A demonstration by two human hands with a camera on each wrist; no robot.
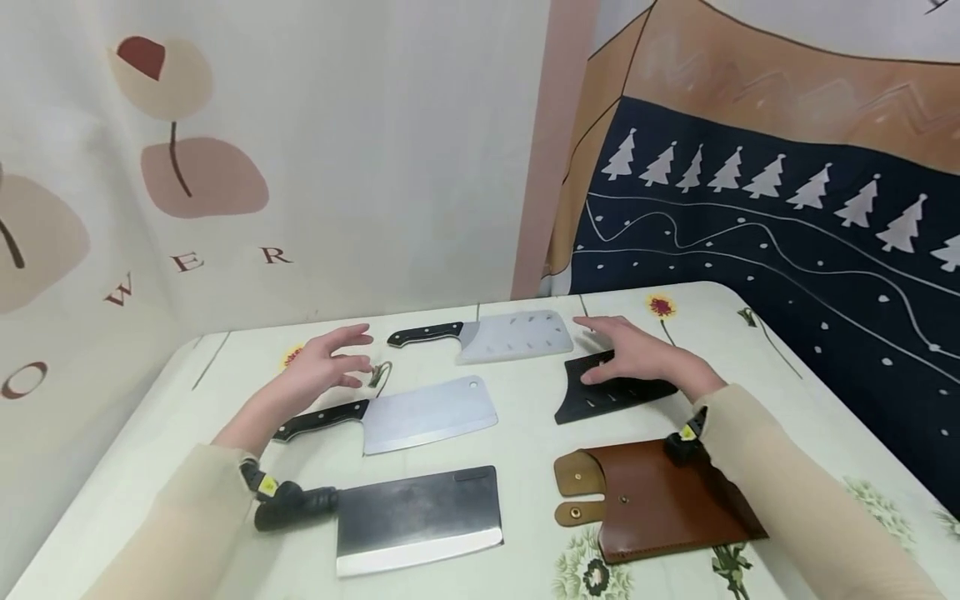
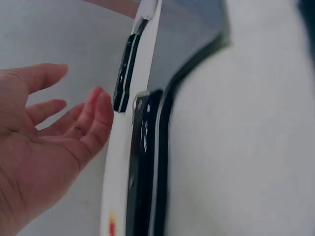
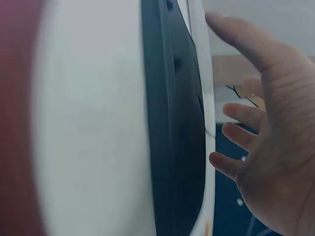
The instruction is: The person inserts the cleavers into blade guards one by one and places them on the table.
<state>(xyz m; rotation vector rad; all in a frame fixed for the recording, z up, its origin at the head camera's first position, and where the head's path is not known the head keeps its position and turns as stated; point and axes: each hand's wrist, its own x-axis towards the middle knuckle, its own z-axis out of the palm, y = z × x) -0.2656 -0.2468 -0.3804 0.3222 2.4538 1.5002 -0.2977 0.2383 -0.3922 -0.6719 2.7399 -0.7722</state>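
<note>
My left hand (image 1: pixel 326 367) hovers with loosely bent fingers by the black handle (image 1: pixel 322 419) of a cleaver with a plain silver blade (image 1: pixel 431 414). Nothing is in its grasp. Over a black slotted blade guard (image 1: pixel 592 402) hangs my right hand (image 1: pixel 630 350), fingers spread, partly covering it. In the right wrist view the black guard (image 3: pixel 179 132) lies beside the hand, apart from the fingers. At the back lies another cleaver (image 1: pixel 423 334), its blade in a whitish slotted cover (image 1: pixel 517 337). The left wrist view shows both black handles beside the left fingers.
A dark-bladed cleaver (image 1: pixel 416 508) with a black handle lies nearest, under the left forearm. To its right is a brown leather sheath (image 1: pixel 675 500) with snap straps, partly behind the right sleeve. The flower-printed table (image 1: pixel 525 550) meets hanging cloths (image 1: pixel 375 167) at the back.
</note>
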